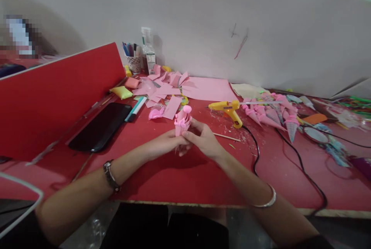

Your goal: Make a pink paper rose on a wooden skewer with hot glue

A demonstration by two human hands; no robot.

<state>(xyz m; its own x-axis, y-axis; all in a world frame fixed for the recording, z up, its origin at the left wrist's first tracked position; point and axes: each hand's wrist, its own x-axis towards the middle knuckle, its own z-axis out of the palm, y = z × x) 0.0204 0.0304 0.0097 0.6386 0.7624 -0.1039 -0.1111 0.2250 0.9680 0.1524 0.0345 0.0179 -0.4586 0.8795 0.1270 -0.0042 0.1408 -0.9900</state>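
Both hands meet over the middle of the red table around a small pink paper cone (182, 125). Pink clay-like trim runs along its rim, and a rounded pink piece (187, 108) stands at its top. My left hand (166, 143) is closed on the cone from the left, its fingers partly hidden behind it. From the right, my right hand (203, 137) grips the same cone, with the thumb in front. Just beyond lies a lump of pink clay (156, 113) beside a cut pink paper piece (173, 106).
A yellow glue gun (227, 109) lies to the right, its black cord (256, 148) trailing forward. Several pink cones (272, 113) are piled beyond it. A black phone (101, 127) and markers (136, 109) lie left, beside a red panel (63, 98). Paper scraps (162, 86) and a glass bottle (148, 53) stand behind.
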